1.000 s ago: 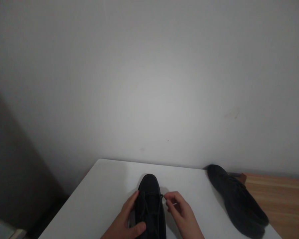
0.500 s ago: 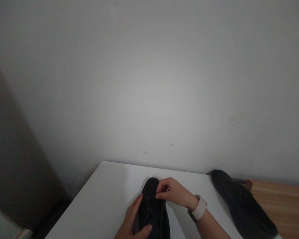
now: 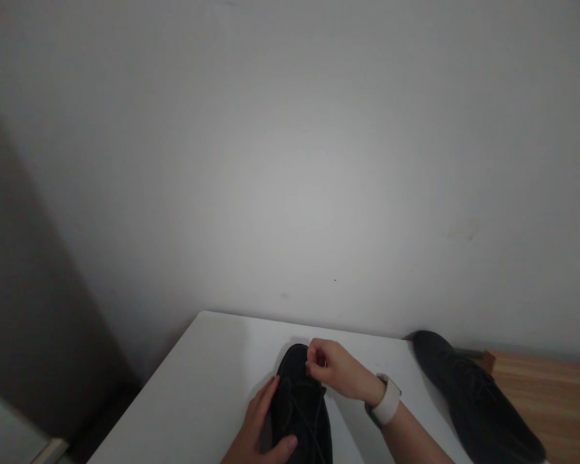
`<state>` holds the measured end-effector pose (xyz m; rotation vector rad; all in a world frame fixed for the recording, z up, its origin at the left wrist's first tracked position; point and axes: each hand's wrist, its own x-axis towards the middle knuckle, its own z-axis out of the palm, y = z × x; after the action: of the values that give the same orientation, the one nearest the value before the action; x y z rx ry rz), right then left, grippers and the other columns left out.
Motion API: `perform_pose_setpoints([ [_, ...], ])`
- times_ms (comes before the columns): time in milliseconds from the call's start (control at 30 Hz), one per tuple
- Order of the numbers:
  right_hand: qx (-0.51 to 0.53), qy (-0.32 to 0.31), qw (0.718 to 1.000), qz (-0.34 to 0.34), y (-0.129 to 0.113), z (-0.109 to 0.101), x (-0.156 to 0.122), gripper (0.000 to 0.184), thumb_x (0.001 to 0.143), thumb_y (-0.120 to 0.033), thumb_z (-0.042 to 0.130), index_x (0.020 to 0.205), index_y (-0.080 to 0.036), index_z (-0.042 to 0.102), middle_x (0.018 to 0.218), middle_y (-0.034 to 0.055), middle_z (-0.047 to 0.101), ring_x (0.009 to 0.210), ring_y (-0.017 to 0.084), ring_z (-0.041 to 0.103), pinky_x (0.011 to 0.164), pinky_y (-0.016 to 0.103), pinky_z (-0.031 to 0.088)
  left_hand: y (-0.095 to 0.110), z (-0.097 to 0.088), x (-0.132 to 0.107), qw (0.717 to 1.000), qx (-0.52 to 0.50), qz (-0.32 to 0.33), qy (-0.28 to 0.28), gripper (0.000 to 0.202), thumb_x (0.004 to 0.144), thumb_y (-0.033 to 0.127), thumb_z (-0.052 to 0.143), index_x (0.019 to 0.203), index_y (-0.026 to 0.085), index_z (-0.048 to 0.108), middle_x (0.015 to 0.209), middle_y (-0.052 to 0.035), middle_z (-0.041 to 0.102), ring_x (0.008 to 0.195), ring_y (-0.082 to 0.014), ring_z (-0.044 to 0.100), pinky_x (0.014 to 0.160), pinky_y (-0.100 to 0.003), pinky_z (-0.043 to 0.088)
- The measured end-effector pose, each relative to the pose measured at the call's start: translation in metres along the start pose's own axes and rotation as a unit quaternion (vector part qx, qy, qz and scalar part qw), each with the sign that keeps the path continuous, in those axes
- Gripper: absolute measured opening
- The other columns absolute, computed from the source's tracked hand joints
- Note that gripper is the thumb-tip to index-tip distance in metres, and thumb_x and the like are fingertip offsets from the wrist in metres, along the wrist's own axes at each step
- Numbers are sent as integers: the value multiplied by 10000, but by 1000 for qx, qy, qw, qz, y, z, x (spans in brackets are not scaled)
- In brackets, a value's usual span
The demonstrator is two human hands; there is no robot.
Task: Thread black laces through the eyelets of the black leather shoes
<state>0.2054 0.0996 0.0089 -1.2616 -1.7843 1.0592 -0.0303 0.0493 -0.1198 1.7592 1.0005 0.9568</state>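
Watching remotely, I judge the black shoe (image 3: 302, 412) on the white table (image 3: 188, 386) could skid if my left hand (image 3: 258, 422), clasping its side, slackens while my right hand (image 3: 337, 369) (fingertips together over the toe (image 3: 291, 365), pinching what I can't tell) tugs.

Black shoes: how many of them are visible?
2: a black lace-up shoe on the white table, with the left hand on it; a second black lace-up shoe at the picture's lower right.

left hand (image 3: 261, 425) spread, right hand (image 3: 336, 368) pinching
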Motion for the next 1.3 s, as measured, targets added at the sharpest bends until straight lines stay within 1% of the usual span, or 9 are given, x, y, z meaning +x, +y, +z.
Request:
perform_pose_setpoints([
  [67, 47, 24, 999, 6, 2, 0, 3, 103, 762, -239, 633, 711, -207, 549, 589, -39, 647, 494, 110, 538, 469, 208, 390, 1, -1, -1, 1000, 7, 2, -8, 769, 849, 363, 694, 1536, 218, 379, 1612, -127, 369, 1496, -339, 294, 1240, -470, 223],
  [167, 119, 85, 989, 0, 2, -2, 8, 265, 831, -440, 619, 746, -222, 495, 618, -28, 654, 455, 118, 568, 452, 242, 463, 1, -1, -2, 1000, 13, 1, -7, 779, 843, 341, 691, 1539, 194, 371, 1604, -147, 376, 1492, -352, 299, 1234, -487, 236],
  [233, 158, 139, 977, -18, 0, -6, 11, 371, 819, -555, 644, 748, -220, 499, 652, -16, 662, 498, 134, 618, 516, 288, 535, -1, -1, -2, 1000, 13, 3, -4, 771, 844, 311, 680, 1539, 190, 369, 1602, -151, 378, 1488, -350, 308, 1232, -487, 243],
  [300, 187, 195, 962, -38, -3, -12, 13, 423, 791, -604, 684, 764, -215, 519, 694, 1, 683, 557, 153, 660, 592, 329, 581, -2, 0, -1, 1000, 13, 7, -2, 761, 843, 271, 670, 1538, 193, 370, 1602, -149, 380, 1487, -342, 312, 1234, -483, 238],
  [467, 226, 319, 916, -91, -10, -31, 15, 409, 775, -577, 739, 829, -220, 547, 791, 21, 722, 674, 181, 718, 754, 417, 620, 0, 1, 2, 1000, 12, -1, 5, 755, 820, 238, 692, 1519, 225, 406, 1594, -128, 402, 1484, -341, 319, 1239, -476, 225],
  [733, 181, 466, 842, -202, -30, -64, 8, 238, 846, -401, 731, 884, -207, 598, 923, 21, 689, 875, 174, 704, 965, 471, 534, -13, 8, -3, 999, 0, 23, 33, 765, 838, 345, 671, 1531, 203, 377, 1599, -137, 379, 1490, -334, 304, 1238, -462, 229],
  [900, 135, 556, 775, -267, -42, -85, 1, 201, 850, -331, 742, 910, -200, 602, 921, 12, 670, 886, 173, 698, 1014, 504, 503, -16, 11, -2, 999, 6, 5, 33, 791, 820, 362, 682, 1534, 218, 372, 1602, -135, 372, 1491, -340, 295, 1237, -483, 219],
  [1100, 85, 662, 668, -331, -48, -112, -12, 237, 818, -315, 773, 920, -208, 588, 918, 14, 659, 874, 199, 705, 1016, 521, 505, -25, 13, -2, 999, 0, 20, 49, 759, 818, 400, 689, 1501, 200, 426, 1578, -153, 403, 1475, -355, 325, 1231, -480, 247],
  [1300, 41, 732, 554, -395, -48, -137, -22, 182, 795, -178, 741, 908, -183, 597, 850, 24, 679, 795, 227, 716, 860, 492, 563, -18, 1, -3, 1000, 11, 16, 6, 740, 876, 372, 668, 1535, 205, 373, 1602, -149, 368, 1490, -333, 306, 1241, -463, 232],
])
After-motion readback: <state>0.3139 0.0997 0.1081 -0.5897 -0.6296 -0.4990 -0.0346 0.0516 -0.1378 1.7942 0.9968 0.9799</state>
